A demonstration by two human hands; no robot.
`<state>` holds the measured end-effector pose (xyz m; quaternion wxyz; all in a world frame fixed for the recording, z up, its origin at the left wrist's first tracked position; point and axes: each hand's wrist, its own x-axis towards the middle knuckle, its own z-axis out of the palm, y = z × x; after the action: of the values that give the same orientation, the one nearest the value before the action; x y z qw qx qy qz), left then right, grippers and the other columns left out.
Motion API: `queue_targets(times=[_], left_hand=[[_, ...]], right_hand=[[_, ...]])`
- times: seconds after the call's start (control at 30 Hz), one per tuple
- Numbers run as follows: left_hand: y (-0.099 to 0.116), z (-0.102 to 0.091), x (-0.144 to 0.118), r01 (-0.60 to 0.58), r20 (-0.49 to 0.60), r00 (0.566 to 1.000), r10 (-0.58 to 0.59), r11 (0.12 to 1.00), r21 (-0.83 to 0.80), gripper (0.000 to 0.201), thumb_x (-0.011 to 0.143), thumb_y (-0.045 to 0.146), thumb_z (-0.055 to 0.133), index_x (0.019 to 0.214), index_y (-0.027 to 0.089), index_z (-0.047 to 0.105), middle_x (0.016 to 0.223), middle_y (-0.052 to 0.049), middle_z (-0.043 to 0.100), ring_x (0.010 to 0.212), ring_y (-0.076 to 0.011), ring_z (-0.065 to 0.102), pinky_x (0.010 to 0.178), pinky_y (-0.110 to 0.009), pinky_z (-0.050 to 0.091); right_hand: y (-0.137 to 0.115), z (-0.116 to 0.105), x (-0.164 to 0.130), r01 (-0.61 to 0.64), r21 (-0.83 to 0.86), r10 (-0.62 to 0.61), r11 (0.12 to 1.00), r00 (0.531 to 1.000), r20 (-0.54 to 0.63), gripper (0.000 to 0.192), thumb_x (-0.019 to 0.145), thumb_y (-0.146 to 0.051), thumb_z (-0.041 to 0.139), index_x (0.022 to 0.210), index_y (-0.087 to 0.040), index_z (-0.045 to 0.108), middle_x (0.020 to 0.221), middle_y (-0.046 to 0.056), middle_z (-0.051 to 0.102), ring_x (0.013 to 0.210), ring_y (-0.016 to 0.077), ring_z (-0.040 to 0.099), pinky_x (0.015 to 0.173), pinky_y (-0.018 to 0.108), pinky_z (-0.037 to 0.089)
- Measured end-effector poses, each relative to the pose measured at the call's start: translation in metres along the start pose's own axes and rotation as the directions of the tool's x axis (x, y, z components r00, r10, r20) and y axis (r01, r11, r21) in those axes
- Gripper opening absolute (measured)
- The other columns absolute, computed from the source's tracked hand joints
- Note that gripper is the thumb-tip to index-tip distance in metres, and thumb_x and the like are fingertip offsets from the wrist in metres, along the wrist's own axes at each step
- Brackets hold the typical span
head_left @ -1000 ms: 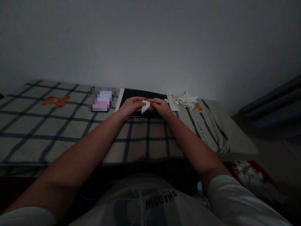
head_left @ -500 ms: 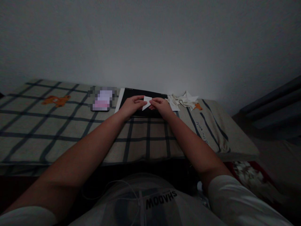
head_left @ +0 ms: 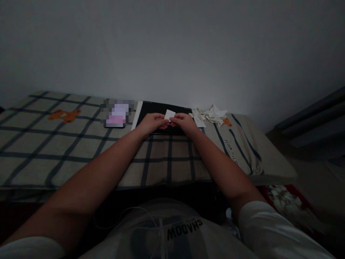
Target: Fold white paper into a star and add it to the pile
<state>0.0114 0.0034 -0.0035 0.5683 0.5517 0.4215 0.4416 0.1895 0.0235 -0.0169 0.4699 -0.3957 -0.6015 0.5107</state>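
Both hands meet over a black board [head_left: 161, 108] lying at the far edge of a checked cloth [head_left: 81, 144]. My left hand [head_left: 152, 122] and my right hand [head_left: 184, 121] pinch a small white folded paper piece [head_left: 169, 114] between their fingertips. The paper stands up above the fingers, its lower part hidden by them. A heap of white folded paper pieces [head_left: 210, 115] lies just right of my right hand.
A phone with a lit, blurred screen [head_left: 116, 116] lies left of the black board. Orange bear prints [head_left: 64, 115] mark the cloth. A plain wall rises behind. A dark ledge [head_left: 309, 122] and patterned red fabric [head_left: 285, 201] sit at the right.
The paper piece has turned from hanging below the fingertips to standing above them. Both hands stayed in nearly the same spot.
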Motion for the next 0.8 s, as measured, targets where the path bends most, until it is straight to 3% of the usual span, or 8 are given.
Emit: queue_targets(times=[0.23,0.37,0.53,0.7,0.8], left_hand=[[0.0009,-0.0006,0.0007,0.001,-0.01,1.0,0.0,0.998,0.056,0.018,0.07,0.023,0.078,0.079,0.012,0.067,0.073,-0.005,0.07,0.063,-0.0104,0.062,0.063,-0.023,0.05],[0.0036,-0.0019,0.0005,-0.009,-0.026,1.0,0.012,0.994,0.109,0.013,0.072,0.021,0.076,0.075,0.014,0.066,0.07,-0.004,0.069,0.055,-0.0088,0.058,0.06,-0.023,0.049],[0.0048,-0.0018,-0.0018,-0.001,-0.011,1.0,0.003,0.984,0.179,0.015,0.07,0.023,0.077,0.071,0.015,0.065,0.068,-0.005,0.068,0.053,-0.0104,0.057,0.059,-0.027,0.05],[0.0018,0.0003,-0.0012,0.002,-0.001,1.0,-0.002,0.996,0.094,0.023,0.07,0.032,0.079,0.074,0.015,0.065,0.072,-0.005,0.069,0.062,-0.0133,0.063,0.063,-0.028,0.053],[0.0007,-0.0001,-0.0001,-0.019,-0.005,1.0,0.019,0.995,0.096,0.02,0.07,0.029,0.079,0.073,0.015,0.065,0.07,-0.004,0.068,0.059,-0.0113,0.061,0.061,-0.025,0.052]], right_hand=[[0.0003,0.0019,-0.001,-0.057,0.029,0.057,0.998,0.998,-0.011,0.033,0.059,-0.038,0.083,0.063,-0.017,0.057,0.057,-0.002,0.064,0.052,0.0092,0.058,0.054,0.022,0.047],[-0.0034,0.0025,-0.0018,-0.075,0.07,0.076,0.995,0.997,-0.001,0.03,0.06,-0.038,0.082,0.066,-0.017,0.062,0.062,-0.001,0.066,0.057,0.0092,0.06,0.059,0.023,0.051],[-0.0061,0.002,-0.0005,-0.082,0.064,0.087,0.995,0.994,-0.069,0.029,0.062,-0.039,0.081,0.074,-0.016,0.067,0.061,-0.001,0.066,0.056,0.0086,0.058,0.061,0.023,0.051],[-0.0047,0.0014,-0.0008,-0.077,0.07,0.081,0.995,0.995,-0.053,0.029,0.063,-0.039,0.08,0.072,-0.016,0.066,0.061,-0.001,0.066,0.056,0.0086,0.058,0.061,0.023,0.05],[-0.0035,0.0015,-0.0016,-0.103,0.132,0.107,0.986,0.994,-0.018,0.03,0.06,-0.038,0.082,0.074,-0.016,0.067,0.063,-0.001,0.066,0.058,0.009,0.06,0.062,0.023,0.051]])
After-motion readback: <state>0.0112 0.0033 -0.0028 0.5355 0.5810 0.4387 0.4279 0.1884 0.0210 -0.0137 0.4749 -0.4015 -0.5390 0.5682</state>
